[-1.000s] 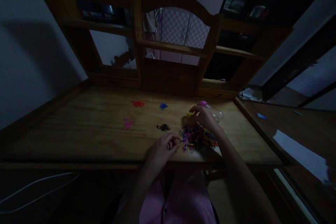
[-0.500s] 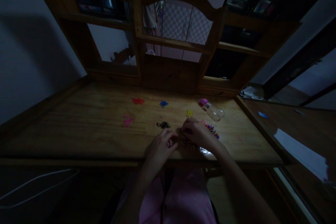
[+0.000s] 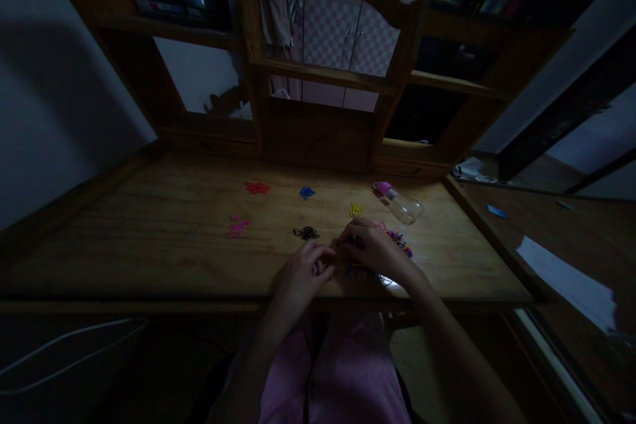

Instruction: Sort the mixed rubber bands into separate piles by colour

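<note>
A heap of small mixed-colour rubber bands (image 3: pixel 397 243) lies near the front edge of a wooden desk (image 3: pixel 149 238), mostly covered by my right hand (image 3: pixel 373 248). My right hand rests on the heap with its fingers curled down into it. My left hand (image 3: pixel 304 269) sits just left of the heap, fingertips pinched together at its edge. What either hand pinches is too dark and small to make out. Sorted little piles lie further back: red (image 3: pixel 257 187), blue (image 3: pixel 307 193), yellow (image 3: pixel 356 209), pink (image 3: pixel 237 226) and black (image 3: pixel 306 233).
A clear plastic bottle with a pink cap (image 3: pixel 400 203) lies on its side behind the heap. A wooden hutch with shelves (image 3: pixel 318 132) rises at the desk's back. White paper (image 3: pixel 566 281) lies on a surface to the right. A white cable (image 3: pixel 69 348) runs below left.
My right hand came back from the yellow pile near the bottle and now covers the mixed heap. My left hand stayed at the heap's left edge. The view tilted slightly.
</note>
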A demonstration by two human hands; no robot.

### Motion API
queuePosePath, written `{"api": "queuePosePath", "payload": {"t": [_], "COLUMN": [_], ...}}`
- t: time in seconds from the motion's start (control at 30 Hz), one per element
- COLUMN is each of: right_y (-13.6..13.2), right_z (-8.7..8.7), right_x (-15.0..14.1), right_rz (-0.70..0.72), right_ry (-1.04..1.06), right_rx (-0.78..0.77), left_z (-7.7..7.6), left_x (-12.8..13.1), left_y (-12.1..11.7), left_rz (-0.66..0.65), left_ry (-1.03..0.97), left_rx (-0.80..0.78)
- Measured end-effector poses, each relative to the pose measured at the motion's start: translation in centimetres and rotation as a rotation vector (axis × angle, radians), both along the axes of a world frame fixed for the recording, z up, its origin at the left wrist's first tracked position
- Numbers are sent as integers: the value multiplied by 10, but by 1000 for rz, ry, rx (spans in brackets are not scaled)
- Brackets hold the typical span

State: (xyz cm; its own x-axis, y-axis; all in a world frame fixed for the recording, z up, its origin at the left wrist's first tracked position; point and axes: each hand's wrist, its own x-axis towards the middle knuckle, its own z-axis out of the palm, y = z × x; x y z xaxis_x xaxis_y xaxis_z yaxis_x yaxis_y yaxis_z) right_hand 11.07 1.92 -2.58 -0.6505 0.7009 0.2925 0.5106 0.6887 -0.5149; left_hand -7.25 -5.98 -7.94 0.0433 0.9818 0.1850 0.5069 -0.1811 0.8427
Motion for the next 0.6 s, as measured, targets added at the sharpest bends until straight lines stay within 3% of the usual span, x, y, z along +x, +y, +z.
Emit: {"api": "queuePosePath", "payload": {"t": [0.37,0.6], "right_y": [-28,-67], "right_z": [18,22], "right_x": [22,38], "right_rz": [-177,-295], "right_ry": [177,237], "right_rx": [41,41], "left_z": [1,2], "left_x": [0,0], "left_y": [0,0], "left_rz": [-9,-16], "left_ry": [-1,-3], "left_rx": [33,42]}}
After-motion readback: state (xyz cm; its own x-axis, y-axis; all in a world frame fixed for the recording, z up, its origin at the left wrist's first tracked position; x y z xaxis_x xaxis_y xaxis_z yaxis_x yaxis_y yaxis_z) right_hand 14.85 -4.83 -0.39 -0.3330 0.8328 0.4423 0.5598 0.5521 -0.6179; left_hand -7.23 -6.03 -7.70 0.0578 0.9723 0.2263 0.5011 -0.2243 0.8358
